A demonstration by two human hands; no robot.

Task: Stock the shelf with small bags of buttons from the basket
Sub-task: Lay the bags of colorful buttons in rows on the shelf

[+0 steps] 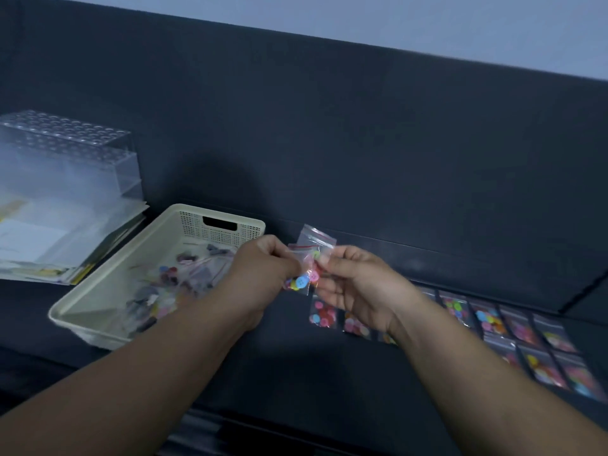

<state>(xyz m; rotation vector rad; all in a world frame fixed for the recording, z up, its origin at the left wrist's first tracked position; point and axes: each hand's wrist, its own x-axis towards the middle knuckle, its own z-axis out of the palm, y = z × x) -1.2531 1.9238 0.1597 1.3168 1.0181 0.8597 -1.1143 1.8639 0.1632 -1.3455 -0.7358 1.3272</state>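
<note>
Together, left hand (263,274) and right hand (355,284) pinch small clear red-sealed bags (314,240) of bright buttons.

Far left of the fingers (339,258) & higher up: clear acrylic rack (65,153), box-shaped, top plate w/ rows of round holes, sides see-through, a bit blurred. At its base, spreading out in front: stack of papers (49,245), mostly white sheets in glossy sleeves, some yellow at the edges; stack's right corner points toward the fingers, well apart from them. Print on the sheets too blurred to read. Way above the fingers, across the top of view: wall (427,18), pale grey-blue, plain
</note>
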